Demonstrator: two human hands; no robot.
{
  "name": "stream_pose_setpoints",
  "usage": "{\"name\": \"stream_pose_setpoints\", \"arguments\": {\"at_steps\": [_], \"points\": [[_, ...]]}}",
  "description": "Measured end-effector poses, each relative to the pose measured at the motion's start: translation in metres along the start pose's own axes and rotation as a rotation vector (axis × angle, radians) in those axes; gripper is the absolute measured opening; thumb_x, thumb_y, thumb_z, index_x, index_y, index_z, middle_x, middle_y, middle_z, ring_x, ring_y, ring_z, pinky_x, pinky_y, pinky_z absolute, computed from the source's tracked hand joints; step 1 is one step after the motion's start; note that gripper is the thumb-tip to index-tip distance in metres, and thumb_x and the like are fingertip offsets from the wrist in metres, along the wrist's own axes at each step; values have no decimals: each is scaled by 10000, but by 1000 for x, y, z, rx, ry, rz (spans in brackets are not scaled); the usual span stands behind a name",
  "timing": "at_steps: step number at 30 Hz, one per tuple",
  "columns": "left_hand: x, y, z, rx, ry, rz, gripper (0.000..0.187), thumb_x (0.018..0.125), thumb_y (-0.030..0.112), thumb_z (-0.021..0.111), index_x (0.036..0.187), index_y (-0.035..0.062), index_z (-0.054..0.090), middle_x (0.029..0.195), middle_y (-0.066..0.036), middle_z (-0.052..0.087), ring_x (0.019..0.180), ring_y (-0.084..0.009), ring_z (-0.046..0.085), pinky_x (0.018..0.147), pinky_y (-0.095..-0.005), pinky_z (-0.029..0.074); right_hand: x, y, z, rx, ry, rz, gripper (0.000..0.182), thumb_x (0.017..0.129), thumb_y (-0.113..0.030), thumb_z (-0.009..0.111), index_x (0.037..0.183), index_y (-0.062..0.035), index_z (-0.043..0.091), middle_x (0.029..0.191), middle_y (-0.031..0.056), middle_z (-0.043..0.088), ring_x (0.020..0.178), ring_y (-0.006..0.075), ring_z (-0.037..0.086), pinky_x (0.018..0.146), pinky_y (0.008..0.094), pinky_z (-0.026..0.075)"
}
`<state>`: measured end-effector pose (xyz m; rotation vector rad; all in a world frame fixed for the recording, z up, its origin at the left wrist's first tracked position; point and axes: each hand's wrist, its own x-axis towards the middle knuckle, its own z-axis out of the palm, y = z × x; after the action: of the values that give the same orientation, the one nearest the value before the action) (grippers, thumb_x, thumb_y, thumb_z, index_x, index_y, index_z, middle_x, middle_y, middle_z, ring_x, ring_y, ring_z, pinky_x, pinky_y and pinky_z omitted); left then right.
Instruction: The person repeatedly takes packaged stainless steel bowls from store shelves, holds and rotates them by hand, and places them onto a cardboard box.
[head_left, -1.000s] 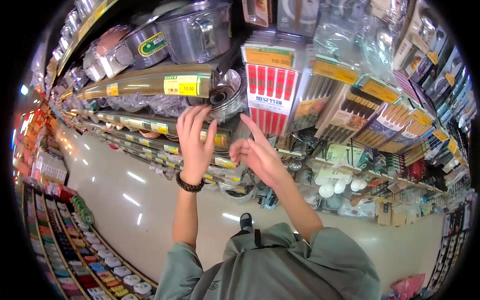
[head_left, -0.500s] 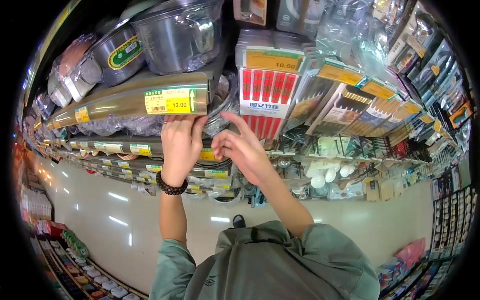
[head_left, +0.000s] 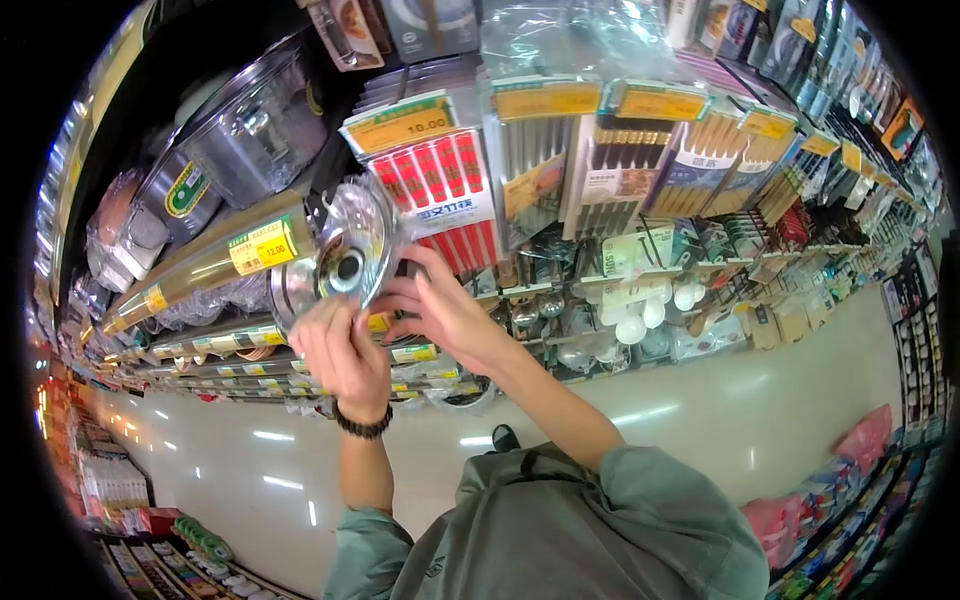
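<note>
A shiny round metal pot lid [head_left: 365,235] in clear plastic, with a dark round knob at its centre, stands tilted at the end of the shelf. Another shiny round edge shows just left of it, perhaps a second lid. My left hand [head_left: 345,350], with a dark beaded bracelet at the wrist, is closed on the lower edge. On the right side, my right hand [head_left: 440,305] has its curled fingers at the lid's rim, its fingertips partly hidden. Close by on the left is a yellow price tag [head_left: 264,246] reading 12.00.
Plastic-wrapped metal pots [head_left: 255,125] sit on the upper shelf at left. Red chopstick packs [head_left: 440,190] hang right of the lid, with more chopstick packs [head_left: 625,170] beyond. White ladles [head_left: 632,328] hang lower right. Below is the shiny aisle floor [head_left: 230,450].
The lid has come out from the shelf into view between my hands. My left hand has closed on its edge, and my right hand has come to its rim. The view has turned right.
</note>
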<state>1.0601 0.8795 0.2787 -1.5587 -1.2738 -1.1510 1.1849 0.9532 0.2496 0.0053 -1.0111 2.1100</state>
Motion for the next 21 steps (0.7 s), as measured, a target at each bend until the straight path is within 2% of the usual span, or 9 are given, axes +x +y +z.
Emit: {"name": "stream_pose_setpoints", "arguments": {"at_steps": [3,4,6,8,11,15,17,18,21], "points": [[-3,43,-36,-22,-69,-51,80,941,51,650,986,-14,645,952,-149,670,874,-334,652,837,-452,444,-39,-5,-9,-35,47,67,553,1099,-281,433,1567,-166,162,1275,136,570,1172,232,586,897,421,562],[-4,60,-48,-64,-75,-103,81,939,54,649,981,-15,643,939,-146,667,863,-332,648,834,-453,443,-56,-2,-17,56,51,139,618,1093,-246,447,1600,-181,101,1325,140,530,1206,245,561,952,460,554],[-16,90,-68,-147,-150,-183,83,929,57,655,972,-13,643,924,-141,663,854,-325,643,828,-451,440,-99,17,-38,66,34,189,651,1080,-292,486,1596,-164,110,1418,141,471,1242,275,546,988,497,540],[-34,117,-80,-227,-281,-235,88,913,59,669,965,-8,645,922,-135,661,858,-316,642,824,-444,437,-150,31,-61,309,-129,169,690,1063,-339,517,1592,-151,116,1511,138,403,1287,312,527,1020,539,519],[-66,159,-76,-356,-533,-158,137,842,58,710,966,20,666,975,-109,663,930,-297,648,851,-448,434,-210,16,-82,250,106,409,745,1015,-486,545,1567,-107,218,1553,145,376,1322,342,510,1057,564,486],[-89,230,-66,-706,-897,-74,207,831,58,734,1029,32,680,1098,-110,668,1124,-312,608,1018,-507,399,-348,27,-164,510,122,5,1042,828,-726,639,1563,-73,294,1541,177,419,1409,347,425,1155,593,368],[-79,257,-64,-769,-964,45,257,825,75,739,1075,42,688,1163,-104,659,1231,-311,548,1090,-541,336,-412,14,-188,433,219,-112,1039,833,-745,608,1572,-87,291,1554,176,406,1427,344,403,1162,589,361],[-74,272,-62,-815,-1001,116,282,823,83,742,1098,46,693,1195,-101,655,1284,-311,519,1126,-558,304,-433,2,-183,307,368,-140,1026,852,-757,567,1579,-94,277,1574,174,372,1436,348,387,1175,579,341],[-68,314,-48,-849,-869,11,326,827,90,732,1149,60,694,1268,-122,627,1376,-320,438,1158,-608,226,-471,-63,-147,97,756,-221,973,900,-757,491,1585,-102,267,1601,168,330,1444,350,372,1189,558,326]]}}
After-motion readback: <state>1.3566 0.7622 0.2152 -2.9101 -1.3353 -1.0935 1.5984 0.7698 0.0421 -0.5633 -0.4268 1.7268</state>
